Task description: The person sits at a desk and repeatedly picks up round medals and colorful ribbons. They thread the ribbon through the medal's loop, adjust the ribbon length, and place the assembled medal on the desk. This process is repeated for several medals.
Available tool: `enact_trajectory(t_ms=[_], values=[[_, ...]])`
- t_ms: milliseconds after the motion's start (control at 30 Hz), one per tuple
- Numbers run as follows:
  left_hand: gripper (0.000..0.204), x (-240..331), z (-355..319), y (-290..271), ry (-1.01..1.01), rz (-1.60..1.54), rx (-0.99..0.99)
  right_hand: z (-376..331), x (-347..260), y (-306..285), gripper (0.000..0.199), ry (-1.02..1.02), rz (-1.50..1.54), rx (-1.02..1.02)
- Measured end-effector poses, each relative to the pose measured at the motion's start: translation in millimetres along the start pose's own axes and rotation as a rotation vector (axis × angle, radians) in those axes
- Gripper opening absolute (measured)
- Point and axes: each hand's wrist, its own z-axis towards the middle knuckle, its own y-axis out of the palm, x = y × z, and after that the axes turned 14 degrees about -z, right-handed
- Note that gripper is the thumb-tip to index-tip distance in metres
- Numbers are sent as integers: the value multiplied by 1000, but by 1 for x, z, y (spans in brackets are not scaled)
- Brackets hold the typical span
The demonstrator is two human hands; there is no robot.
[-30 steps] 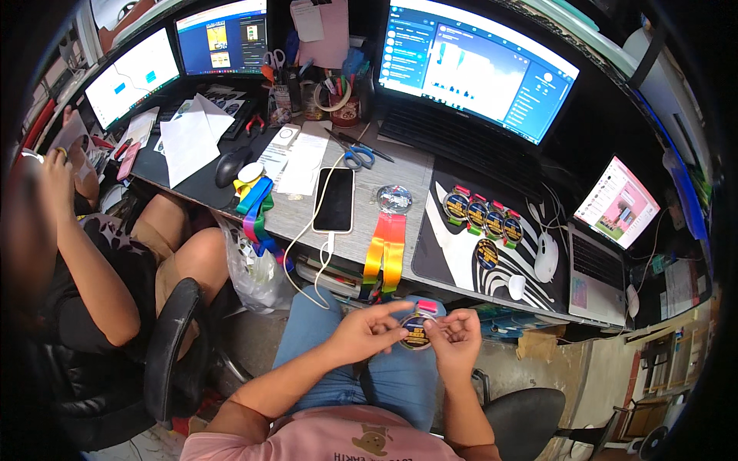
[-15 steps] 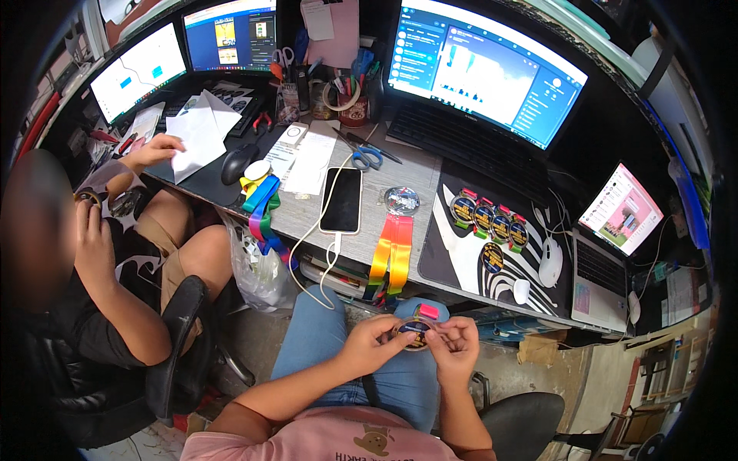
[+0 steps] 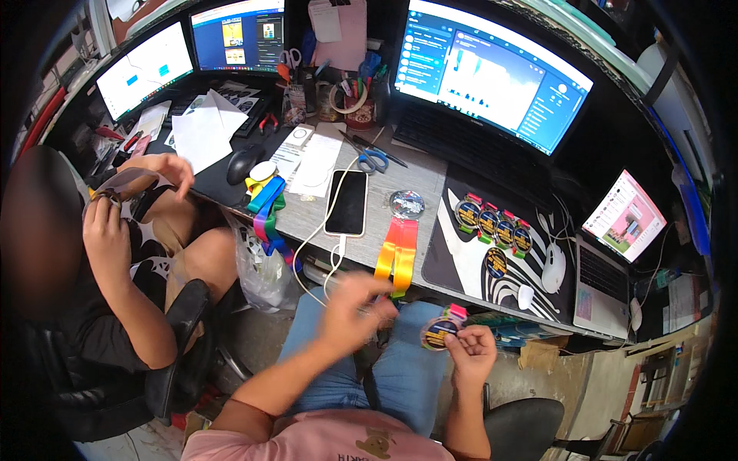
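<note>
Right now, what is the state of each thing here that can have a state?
Right hand: grip closed on the round medal, over the lap.
Left hand: raised, blurred, grip unclear.
Phone: screen dark, flat on the desk, white cable beside it.
Big monitor: on.
Laptop: open, screen lit.
Blue scissors: lying on the desk.
Five medals: flat on the mat.

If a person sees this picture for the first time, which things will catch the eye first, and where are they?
Most striking is the round medal that the right hand holds over the lap, while the blurred left hand is raised beside it. On the desk just above, a rainbow ribbon hangs over the edge, and a row of similar medals lies on the black and white mat. Behind, a large bright monitor glows.
</note>
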Motion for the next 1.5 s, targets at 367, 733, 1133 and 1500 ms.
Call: enact_trajectory(t_ms=[367,733,1133,1500], values=[[41,-128,87,-176,-196,690,551,-1,4,-20,21,-44,-44,48],[61,-121,80,-190,5,703,567,1,10,-22,20,-23,-26,28],[32,-108,71,-170,-469,974,477,0,9,-22,18,1,-66,-1],[49,-118,91,-150,-535,1062,360,-1,13,-24,17,4,-61,-8]])
